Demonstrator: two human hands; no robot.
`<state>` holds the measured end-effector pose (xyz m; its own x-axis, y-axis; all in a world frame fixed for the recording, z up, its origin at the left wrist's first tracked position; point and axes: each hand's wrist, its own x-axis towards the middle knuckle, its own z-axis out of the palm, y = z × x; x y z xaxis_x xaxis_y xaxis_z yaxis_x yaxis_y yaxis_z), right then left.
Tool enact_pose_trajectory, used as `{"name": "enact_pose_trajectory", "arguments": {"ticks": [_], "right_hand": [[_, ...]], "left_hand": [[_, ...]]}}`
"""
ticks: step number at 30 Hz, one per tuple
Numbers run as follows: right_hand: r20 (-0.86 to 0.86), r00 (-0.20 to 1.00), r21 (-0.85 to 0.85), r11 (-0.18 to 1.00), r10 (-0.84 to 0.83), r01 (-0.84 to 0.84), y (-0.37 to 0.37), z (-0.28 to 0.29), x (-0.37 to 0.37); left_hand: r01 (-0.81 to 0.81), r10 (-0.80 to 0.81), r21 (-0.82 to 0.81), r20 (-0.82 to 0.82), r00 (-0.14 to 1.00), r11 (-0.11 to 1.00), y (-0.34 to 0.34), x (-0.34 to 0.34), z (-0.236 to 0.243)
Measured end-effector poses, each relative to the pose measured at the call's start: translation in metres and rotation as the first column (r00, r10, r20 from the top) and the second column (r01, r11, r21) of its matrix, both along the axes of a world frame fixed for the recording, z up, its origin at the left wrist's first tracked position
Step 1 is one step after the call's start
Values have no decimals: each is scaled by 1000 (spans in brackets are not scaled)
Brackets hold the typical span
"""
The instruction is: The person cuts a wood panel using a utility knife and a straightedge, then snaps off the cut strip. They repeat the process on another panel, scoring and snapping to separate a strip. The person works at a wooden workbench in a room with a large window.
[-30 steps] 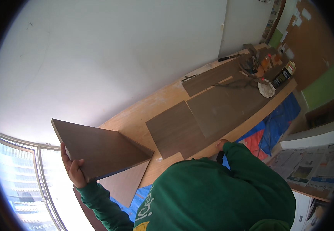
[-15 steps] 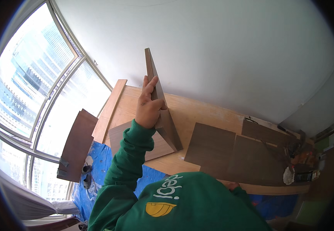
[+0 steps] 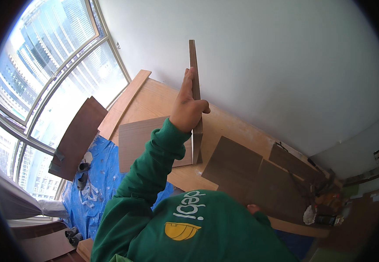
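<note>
L hand (image 3: 188, 111) is closed across the thickness of the upright wood-grain panel (image 3: 193, 52), fingers along its left face, thumb on its right, prob. to keep it from tipping. Just below-left of this grip, a flat wood-grain board (image 3: 137, 139) lies on the plywood worktop (image 3: 165, 98); below-right, a darker board (image 3: 233, 163) lies flat too. R hand (image 3: 253, 209), farther below-right, is mostly behind the sleeve, so I can't tell its grip. Blue plastic sheet (image 3: 104, 166), lower left, covers the floor, prob. for protection.
</note>
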<state>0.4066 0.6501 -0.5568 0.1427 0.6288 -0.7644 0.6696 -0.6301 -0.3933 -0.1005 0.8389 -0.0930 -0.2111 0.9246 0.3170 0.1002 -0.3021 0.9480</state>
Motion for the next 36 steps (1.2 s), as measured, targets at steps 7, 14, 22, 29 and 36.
{"name": "enact_pose_trajectory", "arguments": {"ticks": [7,14,22,29,36], "right_hand": [[-94,980,-27,984,-176,174,-7,-1,-6],[-91,981,-22,985,-170,169,-4,-13,-2],[-127,983,-55,991,-130,124,-3,-23,-1],[-450,802,-71,912,-392,405,70,79,-77],[-743,560,492,866,367,86,183,347,-220]], "left_hand": [[-9,7,-32,-38,999,999,-3,-6,1],[-15,14,-30,-32,999,999,-5,-7,1],[-2,1,-47,-23,1000,999,-10,-12,3],[95,-94,-31,36,995,995,-34,13,-7],[119,-119,54,-5,993,991,-19,30,-21]]}}
